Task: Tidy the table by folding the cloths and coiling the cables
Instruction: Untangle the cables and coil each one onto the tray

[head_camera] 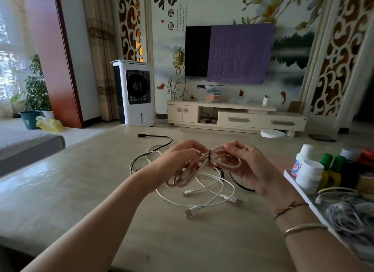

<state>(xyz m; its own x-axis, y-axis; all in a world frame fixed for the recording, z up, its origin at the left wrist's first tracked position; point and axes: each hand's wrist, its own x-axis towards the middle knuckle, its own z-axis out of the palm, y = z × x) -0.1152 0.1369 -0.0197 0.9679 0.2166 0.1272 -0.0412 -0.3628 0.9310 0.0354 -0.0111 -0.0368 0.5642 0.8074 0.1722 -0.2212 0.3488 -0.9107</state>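
- The left hand (178,158) is curling its fingers around one end of a pink braided cable (202,166), gripping the looped strands above the table.
- The right hand (249,166) is pinching the other end of the same coil between thumb and fingertips, fingers closed on the strands.
- A thin dark tie (209,156) is sitting around the middle of the bundle, between the two hands.
- The loose lower loops of the pink cable are hanging down below the left hand.
- White cables (210,192) are lying in a loose tangle on the beige table (81,190) just under the hands, their plugs pointing toward the near edge.
- A black cable (159,138) is trailing across the table beyond the hands, its plug end lying well apart toward the far edge.
- A white tray (299,192) is sitting at the right, holding white bottles (308,174), green-capped bottles (332,168) and more pale coiled cables (352,215).
- A woven bracelet (289,208) and a silver bangle (303,228) are circling the right wrist.
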